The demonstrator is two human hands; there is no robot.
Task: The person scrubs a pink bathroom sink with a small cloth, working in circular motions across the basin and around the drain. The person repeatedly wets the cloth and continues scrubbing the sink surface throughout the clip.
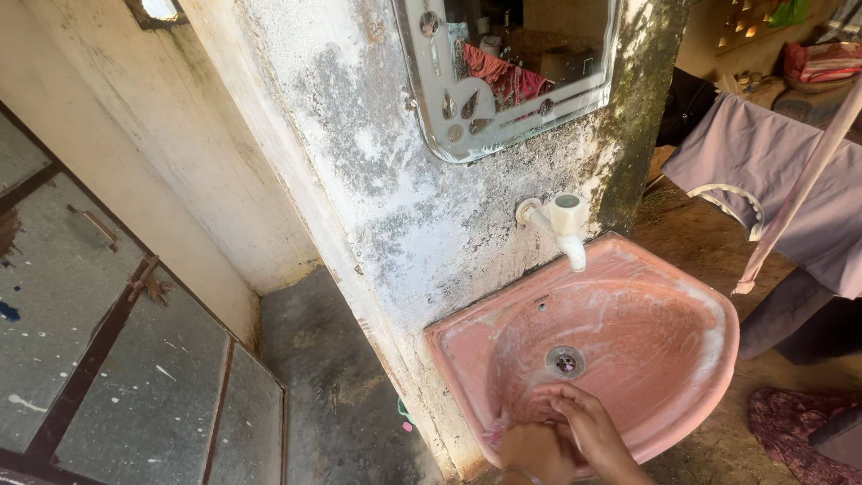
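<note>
Both hands (561, 431) rub together — soapy pink basin (700, 296).

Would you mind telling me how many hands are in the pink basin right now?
2: the left hand and the right hand, pressed together at the near rim of the pink basin, below the drain.

Head camera looks steeply down, close over the sink (709, 305).

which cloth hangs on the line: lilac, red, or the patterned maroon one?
The lilac cloth, draped over the line at right. The red cloth lies on a pile behind; the maroon one is on the ground.
</note>
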